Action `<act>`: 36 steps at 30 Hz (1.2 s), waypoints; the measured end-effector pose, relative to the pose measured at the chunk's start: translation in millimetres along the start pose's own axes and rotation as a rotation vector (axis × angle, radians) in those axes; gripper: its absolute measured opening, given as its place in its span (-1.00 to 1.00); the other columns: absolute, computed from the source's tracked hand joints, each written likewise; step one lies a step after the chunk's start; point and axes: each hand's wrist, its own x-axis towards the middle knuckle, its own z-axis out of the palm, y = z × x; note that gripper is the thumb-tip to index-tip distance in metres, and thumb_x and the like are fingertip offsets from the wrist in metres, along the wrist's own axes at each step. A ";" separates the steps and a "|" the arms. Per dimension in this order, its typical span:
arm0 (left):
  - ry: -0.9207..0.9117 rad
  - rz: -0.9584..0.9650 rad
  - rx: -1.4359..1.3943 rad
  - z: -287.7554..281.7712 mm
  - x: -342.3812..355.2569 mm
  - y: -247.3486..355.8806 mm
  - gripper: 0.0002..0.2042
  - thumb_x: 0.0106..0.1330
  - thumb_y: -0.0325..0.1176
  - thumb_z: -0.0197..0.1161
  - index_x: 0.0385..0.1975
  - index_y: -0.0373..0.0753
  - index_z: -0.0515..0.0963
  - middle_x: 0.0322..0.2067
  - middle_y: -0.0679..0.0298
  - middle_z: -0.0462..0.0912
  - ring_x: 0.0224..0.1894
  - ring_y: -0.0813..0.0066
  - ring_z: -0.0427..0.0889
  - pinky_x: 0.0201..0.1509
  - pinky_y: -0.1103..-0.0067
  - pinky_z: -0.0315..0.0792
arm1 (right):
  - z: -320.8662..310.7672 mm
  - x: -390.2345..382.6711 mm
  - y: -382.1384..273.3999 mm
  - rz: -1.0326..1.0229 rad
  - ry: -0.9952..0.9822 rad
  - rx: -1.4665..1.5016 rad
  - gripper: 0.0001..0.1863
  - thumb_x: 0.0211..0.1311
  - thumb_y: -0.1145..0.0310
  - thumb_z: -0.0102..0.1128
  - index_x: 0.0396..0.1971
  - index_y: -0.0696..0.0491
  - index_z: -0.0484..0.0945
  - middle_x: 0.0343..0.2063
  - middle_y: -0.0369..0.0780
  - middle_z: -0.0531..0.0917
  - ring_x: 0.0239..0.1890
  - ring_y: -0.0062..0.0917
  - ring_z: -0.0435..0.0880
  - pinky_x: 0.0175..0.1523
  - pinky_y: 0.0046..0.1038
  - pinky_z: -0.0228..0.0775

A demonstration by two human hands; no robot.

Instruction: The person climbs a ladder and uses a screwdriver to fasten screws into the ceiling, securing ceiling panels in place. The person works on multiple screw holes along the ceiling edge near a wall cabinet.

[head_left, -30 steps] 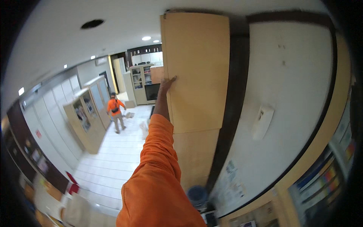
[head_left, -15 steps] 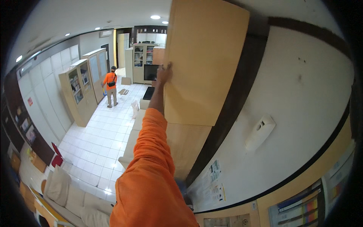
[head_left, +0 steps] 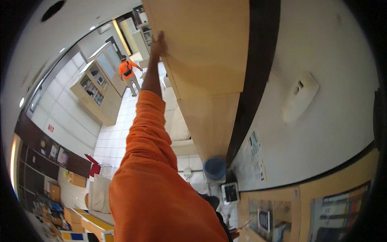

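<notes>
A tall light-wood cabinet rises in front of me, with a seam between its upper and lower parts. My left hand, at the end of a raised orange sleeve, grips its left edge high up; some fingers are hidden or blurred. Low down, close to my body, a small part of my right hand shows. It is closed on what looks like a screwdriver, whose thin shaft points up and to the right.
A blue water container and a white-framed box stand below the cabinet. A white dispenser hangs on the right wall. Beige sofas lie left of the cabinet. Farther off, a person in orange stands near glass-door cabinets.
My view has tilted and shifted, bringing the blue container and my right hand into sight. My left hand stays at the cabinet's edge. The distant person has turned, with an arm out.
</notes>
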 end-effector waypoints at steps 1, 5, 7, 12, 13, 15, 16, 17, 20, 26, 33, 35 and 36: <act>-0.041 0.003 0.049 -5.5 5.0 -3.2 -0.24 0.42 0.30 0.11 0.38 -0.22 0.33 0.18 0.05 0.58 0.17 0.21 0.57 0.23 0.30 0.46 | -5.3 -7.5 4.7 0.034 -0.001 -0.003 -0.53 0.53 -0.03 -0.02 0.07 0.07 0.55 -0.21 0.05 0.74 -0.23 0.04 0.73 -0.21 0.01 0.57; -0.221 -0.071 0.212 -60.4 28.5 -44.1 -0.34 0.46 0.26 0.05 0.42 0.01 0.29 0.20 0.21 0.57 0.16 0.29 0.58 0.16 0.29 0.55 | -48.3 -24.6 -22.7 0.094 0.159 0.001 -0.60 0.53 0.00 -0.03 -0.03 0.05 0.53 -0.26 0.04 0.74 -0.23 0.07 0.71 -0.23 0.04 0.54; -0.297 -0.179 0.223 -68.9 54.3 -44.1 -0.38 0.48 0.25 0.01 0.44 0.12 0.27 0.21 0.29 0.56 0.16 0.34 0.59 0.12 0.29 0.60 | -34.1 -22.4 -13.0 0.030 0.197 -0.040 -0.66 0.52 0.04 0.01 -0.07 0.01 0.52 -0.29 -0.04 0.75 -0.27 0.01 0.73 -0.29 0.00 0.52; -0.392 -0.094 0.106 -61.9 87.9 -41.3 -0.45 0.41 0.32 0.12 0.15 0.04 0.54 0.03 0.34 0.66 0.02 0.41 0.65 0.05 0.29 0.58 | -58.0 -34.4 -46.8 0.064 0.252 0.102 -0.63 0.42 0.06 0.19 -0.05 0.07 0.61 -0.40 -0.02 0.71 -0.38 -0.02 0.72 -0.32 -0.07 0.52; -0.369 -0.150 0.081 -59.2 89.2 -41.3 -0.44 0.40 0.32 0.13 0.15 0.03 0.54 0.01 0.34 0.67 0.02 0.41 0.65 0.04 0.27 0.57 | -62.5 -33.4 -50.1 0.053 0.250 0.151 -0.63 0.42 0.08 0.19 -0.04 0.08 0.61 -0.38 -0.02 0.71 -0.37 -0.02 0.72 -0.30 -0.07 0.53; -0.292 -0.210 -0.006 -68.2 83.1 -50.0 -0.45 0.41 0.31 0.14 0.14 0.01 0.54 -0.02 0.33 0.68 0.02 0.40 0.65 0.01 0.25 0.57 | -63.2 -28.5 -46.1 0.027 0.273 0.124 -0.64 0.42 0.11 0.18 -0.04 0.09 0.61 -0.34 -0.02 0.72 -0.36 -0.02 0.72 -0.28 -0.07 0.53; -0.257 -0.168 0.019 -60.5 74.0 -58.9 -0.44 0.40 0.31 0.15 0.16 0.01 0.54 -0.03 0.32 0.68 0.01 0.40 0.65 0.00 0.25 0.57 | -62.5 -28.9 -48.0 0.015 0.291 0.102 -0.65 0.42 0.12 0.18 -0.04 0.10 0.61 -0.33 -0.02 0.72 -0.36 -0.02 0.72 -0.27 -0.07 0.53; -0.220 -0.124 0.044 -51.4 67.3 -66.0 -0.43 0.39 0.31 0.15 0.17 0.01 0.53 -0.03 0.31 0.68 0.01 0.39 0.65 -0.01 0.25 0.57 | -63.3 -31.4 -50.0 0.031 0.290 0.087 -0.65 0.42 0.12 0.18 -0.03 0.10 0.61 -0.32 -0.02 0.72 -0.36 -0.02 0.72 -0.27 -0.07 0.53; -0.288 -0.132 0.118 -49.3 77.6 -53.0 -0.28 0.36 0.34 0.18 0.35 -0.05 0.39 0.19 0.22 0.57 0.20 0.25 0.57 0.14 0.16 0.53 | -59.0 -32.9 -39.6 0.071 0.252 0.092 -0.64 0.42 0.13 0.18 -0.01 0.09 0.60 -0.29 0.00 0.72 -0.35 0.01 0.71 -0.26 -0.07 0.53; -0.250 -0.105 0.035 -43.6 80.9 -64.9 -0.23 0.39 0.26 0.20 0.38 -0.24 0.30 0.13 0.13 0.58 0.09 0.21 0.62 0.05 0.21 0.59 | -65.8 -33.2 -38.2 0.061 0.286 0.117 -0.61 0.43 0.12 0.17 0.03 0.11 0.57 -0.30 0.00 0.73 -0.33 0.02 0.71 -0.24 -0.04 0.52; -0.170 0.015 -0.084 -33.5 87.1 -80.6 -0.50 0.47 0.11 0.22 0.02 -0.28 0.47 -0.36 0.17 0.64 -0.40 0.37 0.63 -0.35 0.35 0.60 | -64.6 -27.0 -56.5 0.100 0.218 0.076 -0.63 0.40 0.15 0.21 0.05 0.07 0.57 -0.32 -0.01 0.73 -0.33 0.01 0.72 -0.26 -0.03 0.53; -0.199 -0.010 -0.164 -25.5 67.1 -113.6 -0.55 0.48 0.08 0.22 -0.06 -0.25 0.46 -0.42 0.21 0.61 -0.47 0.40 0.60 -0.44 0.38 0.57 | -58.8 -38.0 -60.9 0.120 0.229 0.052 -0.63 0.41 0.14 0.20 0.05 0.07 0.56 -0.31 0.01 0.73 -0.33 0.03 0.71 -0.26 -0.03 0.53; -0.198 -0.003 -0.203 -24.5 65.7 -124.3 -0.58 0.49 0.06 0.23 -0.10 -0.24 0.46 -0.46 0.23 0.59 -0.51 0.41 0.58 -0.49 0.40 0.56 | -52.3 -40.0 -59.3 0.116 0.235 0.060 -0.63 0.41 0.14 0.20 0.05 0.07 0.56 -0.31 0.01 0.73 -0.33 0.04 0.71 -0.26 -0.03 0.54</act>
